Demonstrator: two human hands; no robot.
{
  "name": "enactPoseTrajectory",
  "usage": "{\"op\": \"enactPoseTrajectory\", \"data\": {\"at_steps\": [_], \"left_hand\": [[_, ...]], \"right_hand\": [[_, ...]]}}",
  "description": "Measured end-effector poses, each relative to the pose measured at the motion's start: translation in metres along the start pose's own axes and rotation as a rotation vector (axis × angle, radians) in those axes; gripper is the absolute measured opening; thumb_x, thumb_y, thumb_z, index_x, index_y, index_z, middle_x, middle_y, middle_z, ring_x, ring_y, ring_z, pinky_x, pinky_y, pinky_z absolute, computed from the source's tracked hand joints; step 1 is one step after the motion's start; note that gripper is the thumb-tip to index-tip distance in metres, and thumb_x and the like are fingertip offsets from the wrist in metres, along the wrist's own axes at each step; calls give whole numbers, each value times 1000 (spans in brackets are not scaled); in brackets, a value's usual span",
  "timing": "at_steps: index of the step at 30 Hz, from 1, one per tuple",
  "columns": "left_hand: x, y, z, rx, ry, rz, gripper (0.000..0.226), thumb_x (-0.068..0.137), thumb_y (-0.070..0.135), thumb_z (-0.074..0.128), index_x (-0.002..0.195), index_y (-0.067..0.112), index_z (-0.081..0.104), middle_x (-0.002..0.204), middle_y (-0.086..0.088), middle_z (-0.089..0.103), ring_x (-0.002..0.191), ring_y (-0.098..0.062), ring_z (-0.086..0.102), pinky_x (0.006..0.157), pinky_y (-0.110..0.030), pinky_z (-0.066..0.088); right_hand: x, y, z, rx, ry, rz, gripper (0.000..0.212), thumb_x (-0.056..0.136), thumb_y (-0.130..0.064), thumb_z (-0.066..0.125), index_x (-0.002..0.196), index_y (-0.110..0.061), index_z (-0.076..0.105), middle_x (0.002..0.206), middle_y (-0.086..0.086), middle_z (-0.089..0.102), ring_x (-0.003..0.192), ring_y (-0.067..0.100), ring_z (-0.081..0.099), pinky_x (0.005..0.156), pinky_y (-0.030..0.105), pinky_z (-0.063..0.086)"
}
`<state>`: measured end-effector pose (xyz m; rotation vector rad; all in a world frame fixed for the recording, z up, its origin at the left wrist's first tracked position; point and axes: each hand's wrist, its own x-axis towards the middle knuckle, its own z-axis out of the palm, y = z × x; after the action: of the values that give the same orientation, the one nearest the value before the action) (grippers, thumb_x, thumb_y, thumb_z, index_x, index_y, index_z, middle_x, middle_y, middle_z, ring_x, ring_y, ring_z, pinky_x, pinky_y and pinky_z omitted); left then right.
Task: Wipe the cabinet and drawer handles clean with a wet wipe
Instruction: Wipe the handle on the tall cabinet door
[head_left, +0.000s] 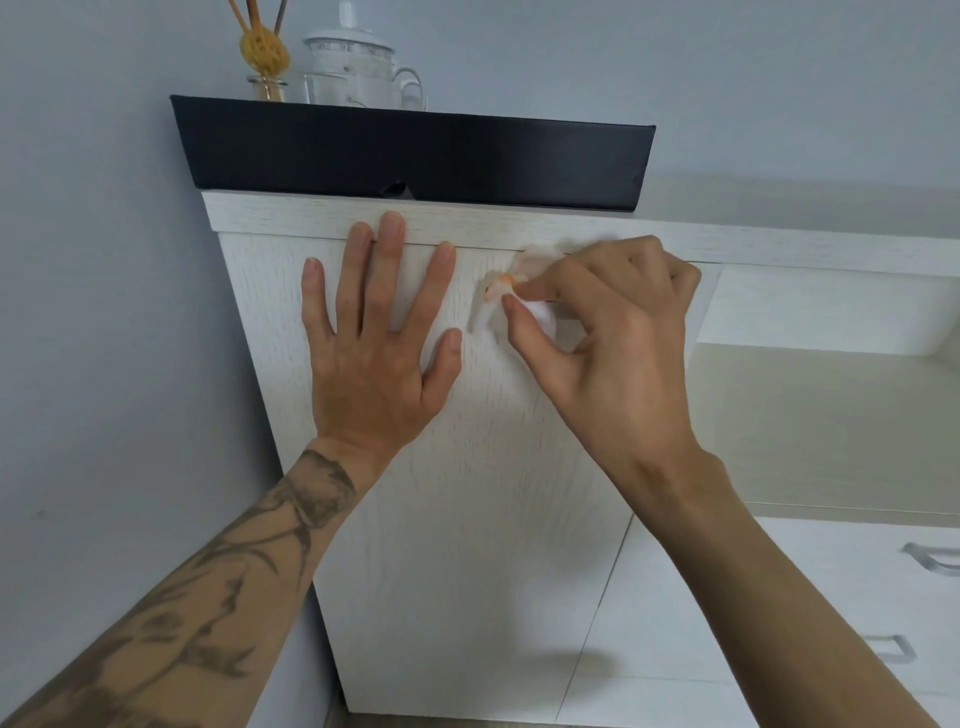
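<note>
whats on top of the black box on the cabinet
Above its rim show a reed diffuser jar, a clear glass and a white lidded pot. The black box's edge hides their bases.

Matt pale wood-grain cabinet door, matt black box, shiny metal drawer handles, glossy white ceramic teapot.

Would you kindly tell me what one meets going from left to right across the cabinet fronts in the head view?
Left hand → wet wipe → right hand → upper drawer handle.
</note>
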<state>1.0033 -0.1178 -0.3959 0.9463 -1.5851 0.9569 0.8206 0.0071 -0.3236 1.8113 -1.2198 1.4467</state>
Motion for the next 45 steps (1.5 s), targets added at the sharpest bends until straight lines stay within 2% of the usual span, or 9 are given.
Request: {"op": "enactPoseTrajectory", "data": {"at_steps": [15, 19, 23, 27, 29, 31, 36, 40, 45], "left_hand": [[1, 1, 0, -16, -1, 2, 70, 110, 49, 39, 171, 30, 9, 172, -13, 16, 165, -24, -5, 131, -59, 4], [0, 0, 0, -18, -3, 3, 70, 110, 48, 39, 171, 29, 9, 172, -14, 17, 165, -25, -2, 131, -60, 4], [1, 1, -1, -16, -5, 12, 68, 111, 48, 38, 171, 28, 12, 172, -14, 16, 165, -28, 3, 131, -61, 6], [0, 1, 0, -9, 3, 8, 68, 111, 48, 37, 171, 28, 12, 173, -13, 14, 165, -26, -2, 131, -61, 6], [0, 1, 0, -10, 2, 10, 69, 111, 48, 38, 171, 28, 12, 173, -12, 13, 165, -26, -1, 131, -60, 6], [0, 0, 1, -9, -1, 7, 69, 111, 48, 38, 171, 28, 12, 174, -12, 13, 165, -26, -1, 131, -60, 6], [0, 1, 0, -14, 6, 2, 68, 111, 49, 37, 171, 29, 11, 173, -12, 15, 165, -25, -3, 131, -60, 6], [0, 0, 0, -15, 0, 5, 69, 111, 48, 38, 171, 29, 10, 173, -12, 14, 165, -24, -4, 131, -60, 5], [0, 0, 0, -15, -11, 3, 70, 110, 48, 38, 171, 29, 10, 173, -12, 14, 165, -24, -5, 131, -60, 4]], "right_hand": [[9, -13, 7, -24, -67, 127, 17, 99, -37, 70, 91, -22, 74, 94, -10, 67, 103, 17, 55, 91, 30, 23], [5, -11, 2, 6, -7, 123, 21, 97, -37, 73, 84, -21, 72, 87, -17, 58, 99, 9, 48, 89, 28, 23], [13, -14, 5, -18, -83, 153, 17, 99, -37, 70, 91, -23, 77, 93, -11, 70, 103, 14, 54, 90, 29, 22], [13, -14, 4, -19, -58, 138, 19, 98, -36, 71, 84, -23, 72, 87, -16, 59, 98, 12, 49, 87, 28, 21], [16, -16, 7, -32, -68, 139, 16, 97, -32, 72, 86, -20, 73, 86, -12, 62, 97, 16, 52, 87, 28, 23], [18, -16, 10, -60, -97, 123, 15, 99, -32, 71, 94, -19, 77, 91, -5, 70, 100, 19, 55, 88, 28, 22], [2, -3, -1, 3, -52, 63, 14, 101, -38, 71, 103, -28, 81, 101, -11, 75, 107, 13, 54, 91, 26, 19], [-1, 0, 1, 67, -9, 66, 13, 98, -36, 74, 98, -25, 81, 100, -13, 73, 105, 5, 46, 91, 27, 23], [-6, 7, -2, 87, 21, 69, 11, 96, -35, 77, 98, -25, 80, 104, -18, 68, 109, 8, 51, 93, 31, 28]]}}
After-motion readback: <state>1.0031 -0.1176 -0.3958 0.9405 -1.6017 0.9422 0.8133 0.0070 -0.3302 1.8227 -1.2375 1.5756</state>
